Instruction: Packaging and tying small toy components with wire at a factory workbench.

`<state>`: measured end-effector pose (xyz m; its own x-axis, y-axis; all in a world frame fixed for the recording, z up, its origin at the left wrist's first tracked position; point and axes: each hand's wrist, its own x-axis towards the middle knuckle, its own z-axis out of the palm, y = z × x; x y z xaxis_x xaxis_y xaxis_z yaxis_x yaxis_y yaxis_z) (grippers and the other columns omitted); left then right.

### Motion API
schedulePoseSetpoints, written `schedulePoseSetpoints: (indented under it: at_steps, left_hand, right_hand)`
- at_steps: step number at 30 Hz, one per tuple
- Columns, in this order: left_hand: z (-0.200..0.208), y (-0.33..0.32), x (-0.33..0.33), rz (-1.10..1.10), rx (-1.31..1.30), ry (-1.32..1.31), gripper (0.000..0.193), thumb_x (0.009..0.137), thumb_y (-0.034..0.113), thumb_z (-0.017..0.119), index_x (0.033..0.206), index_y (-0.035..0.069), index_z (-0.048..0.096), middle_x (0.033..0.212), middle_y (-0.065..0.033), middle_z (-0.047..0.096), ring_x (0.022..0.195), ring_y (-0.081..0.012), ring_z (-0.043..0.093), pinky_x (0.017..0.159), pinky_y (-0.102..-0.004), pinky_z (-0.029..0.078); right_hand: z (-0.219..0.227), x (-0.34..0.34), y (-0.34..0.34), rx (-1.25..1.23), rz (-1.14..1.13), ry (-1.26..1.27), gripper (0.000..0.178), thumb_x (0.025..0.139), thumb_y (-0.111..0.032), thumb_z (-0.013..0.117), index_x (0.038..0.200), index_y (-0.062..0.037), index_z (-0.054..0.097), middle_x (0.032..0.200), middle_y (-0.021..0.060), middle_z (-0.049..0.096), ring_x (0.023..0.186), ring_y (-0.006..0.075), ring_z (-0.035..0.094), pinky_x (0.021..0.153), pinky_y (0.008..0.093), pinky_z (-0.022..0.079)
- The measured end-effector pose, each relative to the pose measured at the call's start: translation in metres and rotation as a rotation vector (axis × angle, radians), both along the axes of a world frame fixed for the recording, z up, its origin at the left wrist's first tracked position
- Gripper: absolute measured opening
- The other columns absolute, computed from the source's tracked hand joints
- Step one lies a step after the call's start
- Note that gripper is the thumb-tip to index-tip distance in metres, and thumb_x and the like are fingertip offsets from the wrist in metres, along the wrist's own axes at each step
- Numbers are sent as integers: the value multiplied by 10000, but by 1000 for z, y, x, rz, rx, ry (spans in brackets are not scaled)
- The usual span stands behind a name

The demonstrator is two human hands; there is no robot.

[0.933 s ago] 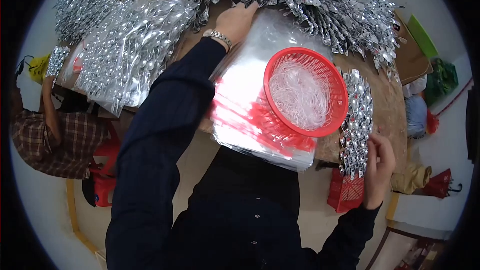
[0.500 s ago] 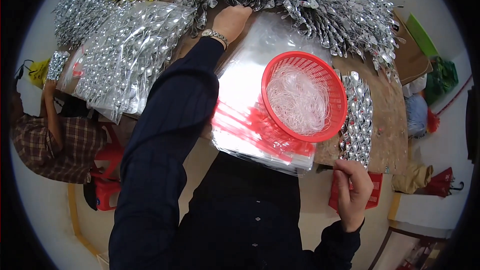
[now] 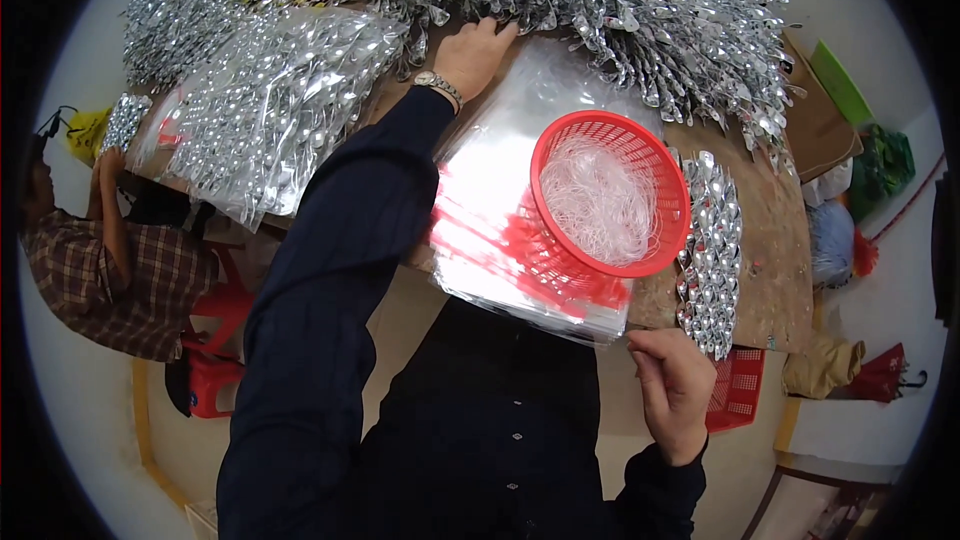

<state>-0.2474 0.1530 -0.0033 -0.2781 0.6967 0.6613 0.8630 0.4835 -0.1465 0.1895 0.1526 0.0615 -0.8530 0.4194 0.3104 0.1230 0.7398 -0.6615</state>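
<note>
Left hand (image 3: 475,50) is stretching to the far side of the wooden table (image 3: 770,240), fingers spread flat and touching the edge of a big heap of shiny silver foil pieces (image 3: 620,10), holding nothing that can be seen. Right hand (image 3: 678,385) is hovering at the near right corner of a stack of clear plastic bags (image 3: 500,210), fingers loosely curled, seemingly pinching a bag edge, though the grip cannot be told. On the stack a red plastic basket (image 3: 640,150) of white strings is sitting, probably weighing it down. Just right of it a tidy row of silver pieces (image 3: 708,250) is lying. At far left a seated person (image 3: 95,250) is working
</note>
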Motion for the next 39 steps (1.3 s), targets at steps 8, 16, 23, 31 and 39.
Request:
schedulePoseSetpoints:
  at_steps: [8,16,23,31,39]
  left_hand:
    - [-9,4,-24,-57,-50,-57,163,805,82,504,892,114,638,899,-88,611,813,-296,625,674,-403,521]
    - [-10,-7,-24,-138,-65,45,117,792,113,538,875,131,618,855,-52,579,807,-251,607,643,-358,516]
    - [14,-10,17,-412,225,187,103,777,112,609,871,106,569,933,-19,597,881,-204,582,675,-331,480]
    - [44,-19,56,-656,447,53,141,827,-19,598,952,21,548,950,-124,641,821,-280,633,719,-347,506]
    - [129,-33,133,-1200,931,-221,84,947,30,466,998,8,529,793,-43,556,615,-97,483,532,-226,395]
  right_hand:
    - [-11,4,-1,-16,29,12,156,776,69,599,920,18,634,748,96,618,656,203,591,575,279,447]
    - [-8,-5,-4,-26,74,27,156,765,77,612,903,12,643,758,109,629,689,231,617,600,289,467]
    - [-14,-3,-4,-72,94,31,188,734,42,648,912,-16,644,786,116,634,712,280,620,617,342,467]
    - [-5,-8,-6,-42,149,72,198,728,45,647,918,-13,641,787,122,633,710,287,618,617,348,468]
    - [14,-19,11,132,5,136,179,760,60,615,930,6,624,777,140,602,677,281,590,601,339,454]
